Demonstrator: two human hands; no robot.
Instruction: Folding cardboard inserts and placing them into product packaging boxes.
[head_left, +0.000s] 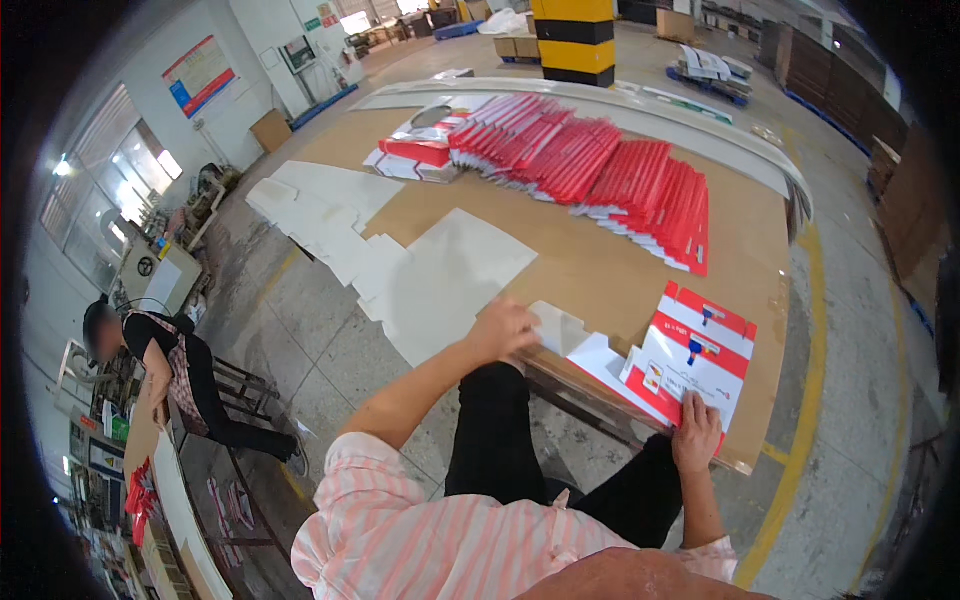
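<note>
A flat folding carton (690, 365), printed red and white with small blue pictures, lies at the table's near right. My right hand (697, 432) rests on its near edge, fingers laid flat on the board. White flaps (600, 358) stick out from the carton's left side. My left hand (503, 330) is at the table's near edge, beside a pale flap (560, 328). Its fingers look bent and are slightly smeared, so any grip is unclear. Left of it, overlapping white carton blanks (450, 265) lie plain side up.
Behind the carton, overlapping rows of red-and-white folded cartons (560, 150) fan across the cardboard-covered table (560, 250). A small stack of cartons (415, 155) sits at their left end. Beyond stands a yellow-black pillar (575, 40). A co-worker (190, 370) leans over another table at left.
</note>
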